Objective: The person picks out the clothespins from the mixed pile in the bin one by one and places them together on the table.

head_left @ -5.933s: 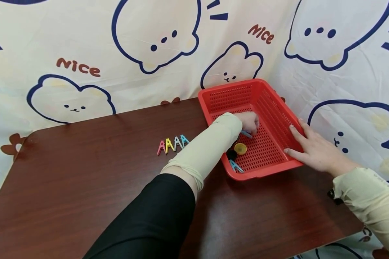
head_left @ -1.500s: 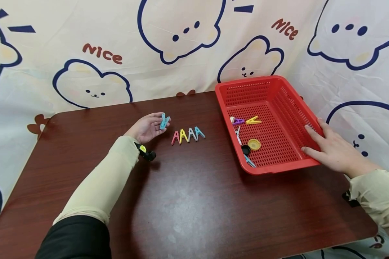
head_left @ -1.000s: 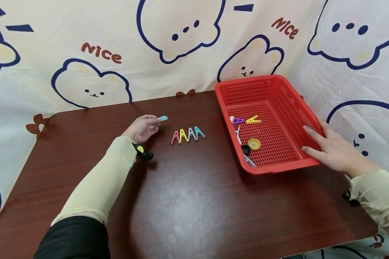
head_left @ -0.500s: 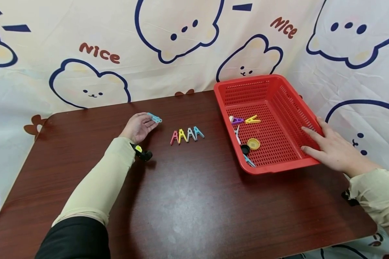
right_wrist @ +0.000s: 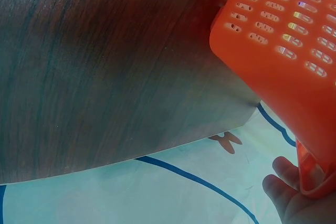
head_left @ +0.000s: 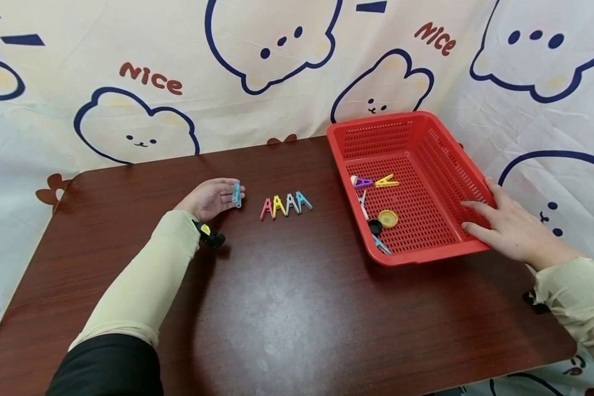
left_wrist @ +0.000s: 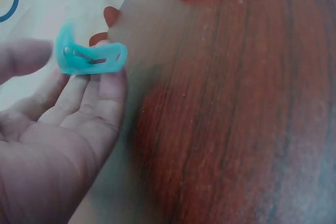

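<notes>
A light-blue clothespin (head_left: pixel 236 195) is held at the fingertips of my left hand (head_left: pixel 210 199), above the table's left half. The left wrist view shows this clothespin (left_wrist: pixel 92 59) lying across the fingers, with the thumb at its left end. To the right of that hand stands a short row on the table: a pink clothespin (head_left: pixel 267 209), a yellow one, a pale grey one and a blue clothespin (head_left: pixel 303 201). My right hand (head_left: pixel 517 231) grips the right rim of a red plastic basket (head_left: pixel 425 257), some fingers inside and others outside beneath the rim.
Inside the basket lie a purple clothespin (head_left: pixel 363 183), a yellow clothespin (head_left: pixel 387 181), a white clothespin (head_left: pixel 363 204), a yellow round cap (head_left: pixel 388 219), a black round cap (head_left: pixel 374 226) and a blue clothespin (head_left: pixel 381 245). A patterned cloth (head_left: pixel 257 118) hangs behind the brown table (head_left: pixel 277 308).
My left hand came out of the basket with a blue clothespin and moved left over the table. Since then the clothespin has been turned in the fingers. The right hand stays on the basket.
</notes>
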The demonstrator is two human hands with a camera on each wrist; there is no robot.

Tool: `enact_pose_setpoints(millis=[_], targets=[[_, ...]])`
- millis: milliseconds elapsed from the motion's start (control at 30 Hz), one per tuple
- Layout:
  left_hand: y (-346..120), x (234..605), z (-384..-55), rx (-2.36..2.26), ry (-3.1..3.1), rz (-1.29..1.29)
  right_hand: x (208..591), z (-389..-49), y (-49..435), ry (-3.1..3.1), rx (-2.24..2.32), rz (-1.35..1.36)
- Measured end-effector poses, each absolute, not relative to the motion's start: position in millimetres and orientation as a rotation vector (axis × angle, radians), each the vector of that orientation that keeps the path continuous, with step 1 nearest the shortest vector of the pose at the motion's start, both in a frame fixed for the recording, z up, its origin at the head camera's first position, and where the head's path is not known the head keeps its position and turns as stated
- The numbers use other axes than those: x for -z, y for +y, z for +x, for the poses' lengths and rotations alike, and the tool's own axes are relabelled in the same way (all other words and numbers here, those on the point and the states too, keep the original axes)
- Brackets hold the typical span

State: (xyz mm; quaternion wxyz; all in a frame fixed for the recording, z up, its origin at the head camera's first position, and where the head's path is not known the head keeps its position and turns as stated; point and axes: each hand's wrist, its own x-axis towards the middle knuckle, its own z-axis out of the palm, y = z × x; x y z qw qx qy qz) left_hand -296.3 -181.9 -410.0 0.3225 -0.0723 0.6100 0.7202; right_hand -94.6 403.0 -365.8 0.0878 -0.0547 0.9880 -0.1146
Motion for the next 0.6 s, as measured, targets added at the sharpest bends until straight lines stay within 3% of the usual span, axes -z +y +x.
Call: enact_pose_setpoints(millis=[600], targets=[[-159.4, 396.5, -285.6, -1.422, 2.001, 0.017, 365.1, -94.1, 402.1, 2.962, 0.336, -0.188]])
